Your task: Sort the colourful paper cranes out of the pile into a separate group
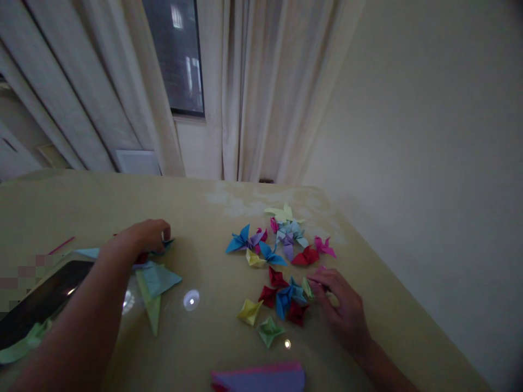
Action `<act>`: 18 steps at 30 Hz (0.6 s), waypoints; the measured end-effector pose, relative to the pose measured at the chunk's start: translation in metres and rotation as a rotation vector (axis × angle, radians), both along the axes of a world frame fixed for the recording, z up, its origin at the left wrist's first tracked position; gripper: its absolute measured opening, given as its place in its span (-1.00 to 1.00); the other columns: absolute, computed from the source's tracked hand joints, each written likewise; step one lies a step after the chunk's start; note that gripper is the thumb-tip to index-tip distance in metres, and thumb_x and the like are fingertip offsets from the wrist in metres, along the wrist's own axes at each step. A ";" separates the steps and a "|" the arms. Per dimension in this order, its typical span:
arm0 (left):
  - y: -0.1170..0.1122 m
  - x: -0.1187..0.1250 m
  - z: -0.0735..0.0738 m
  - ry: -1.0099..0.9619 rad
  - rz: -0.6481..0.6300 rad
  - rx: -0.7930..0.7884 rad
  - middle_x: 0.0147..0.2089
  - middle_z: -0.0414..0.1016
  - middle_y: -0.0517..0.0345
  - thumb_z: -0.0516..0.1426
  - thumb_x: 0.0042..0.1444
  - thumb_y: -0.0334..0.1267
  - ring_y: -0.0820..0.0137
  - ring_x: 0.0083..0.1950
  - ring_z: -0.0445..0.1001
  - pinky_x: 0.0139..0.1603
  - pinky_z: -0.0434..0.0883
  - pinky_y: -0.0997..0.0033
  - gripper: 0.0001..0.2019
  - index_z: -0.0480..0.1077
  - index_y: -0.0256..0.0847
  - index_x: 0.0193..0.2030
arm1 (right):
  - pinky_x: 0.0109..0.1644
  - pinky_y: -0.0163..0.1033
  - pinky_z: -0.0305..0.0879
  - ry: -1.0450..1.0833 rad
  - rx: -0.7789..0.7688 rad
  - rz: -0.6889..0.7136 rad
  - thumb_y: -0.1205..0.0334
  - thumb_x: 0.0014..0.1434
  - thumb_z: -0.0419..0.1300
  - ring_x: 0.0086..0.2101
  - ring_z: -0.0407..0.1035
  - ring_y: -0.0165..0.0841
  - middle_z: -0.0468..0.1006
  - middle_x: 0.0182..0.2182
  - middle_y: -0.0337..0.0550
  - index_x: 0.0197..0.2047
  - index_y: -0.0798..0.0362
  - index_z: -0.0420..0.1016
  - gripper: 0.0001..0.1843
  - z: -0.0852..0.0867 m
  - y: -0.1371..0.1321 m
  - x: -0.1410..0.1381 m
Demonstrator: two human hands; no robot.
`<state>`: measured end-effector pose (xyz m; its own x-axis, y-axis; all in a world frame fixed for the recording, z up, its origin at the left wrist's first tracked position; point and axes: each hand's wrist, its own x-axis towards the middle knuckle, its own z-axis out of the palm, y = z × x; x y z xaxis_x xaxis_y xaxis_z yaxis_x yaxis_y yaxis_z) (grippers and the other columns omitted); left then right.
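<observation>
Across the lower half, from nine o'clock round to four, stretches a shiny pale yellow table (196,337). Beyond it, cream curtains (102,81) hang from ten o'clock to twelve, parted at eleven by a dark window (175,60); a plain wall (429,136) fills one to three.

Toward eight o'clock lie a thin pink stick (61,245) and a dark flat panel (49,286), partly hidden by the left forearm. The left hand (149,237), also near eight, bends its fingers down over a pile of folded paper (161,277), covering much of it; I cannot tell whether they grip anything. At six o'clock, a purple and pink folded sheet (261,379) is cut off by the bottom edge. Colourful paper flowers (285,298) gather between five and six in two loose groups. Toward five, the right hand (345,305) has its fingertips at a light green flower (307,288); whether they clamp it I cannot tell. Behind that hand, a pink piece (321,268) barely shows.
</observation>
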<state>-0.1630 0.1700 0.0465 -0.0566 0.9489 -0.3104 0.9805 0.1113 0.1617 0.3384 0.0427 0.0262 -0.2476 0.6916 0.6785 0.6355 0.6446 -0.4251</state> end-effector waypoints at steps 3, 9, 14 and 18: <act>0.004 0.008 -0.003 -0.060 -0.056 0.013 -0.31 0.71 0.03 0.23 -0.33 -0.34 0.06 -0.22 0.67 -0.21 0.54 0.20 -0.79 0.58 -0.08 -0.43 | -0.04 -0.11 0.40 -0.226 -0.029 0.106 0.21 0.50 0.20 -0.19 0.53 -0.23 0.66 -0.20 -0.12 -0.01 -0.01 0.59 -0.86 0.013 0.008 -0.024; 0.002 0.039 0.025 -0.304 -0.215 0.119 -0.28 0.73 0.17 0.19 -0.12 -0.18 0.20 -0.21 0.68 -0.16 0.53 0.34 -0.78 0.61 -0.07 -0.31 | -0.01 -0.06 0.32 -0.740 -0.038 0.052 0.27 0.43 0.28 -0.11 0.48 -0.13 0.64 -0.17 -0.05 -0.11 0.08 0.60 -0.93 0.019 0.043 -0.096; -0.025 0.085 0.063 -0.499 -0.404 0.112 -0.27 0.72 0.19 0.19 0.10 -0.13 0.27 -0.25 0.68 -0.20 0.53 0.38 -0.80 0.61 -0.06 -0.20 | 0.03 -0.03 0.34 -0.899 -0.079 0.033 0.38 0.41 0.26 -0.05 0.45 -0.09 0.63 -0.14 0.05 -0.09 0.13 0.61 -0.92 0.001 0.057 -0.125; -0.050 0.118 0.082 -0.675 -0.539 -0.014 -0.04 0.73 0.19 0.25 0.13 -0.12 0.23 -0.01 0.69 0.00 0.56 0.34 -0.71 0.62 0.06 0.01 | 0.05 -0.02 0.33 -0.929 -0.147 0.074 0.36 0.43 0.24 -0.05 0.46 -0.10 0.64 -0.14 0.03 -0.05 0.13 0.62 -0.89 -0.005 0.054 -0.117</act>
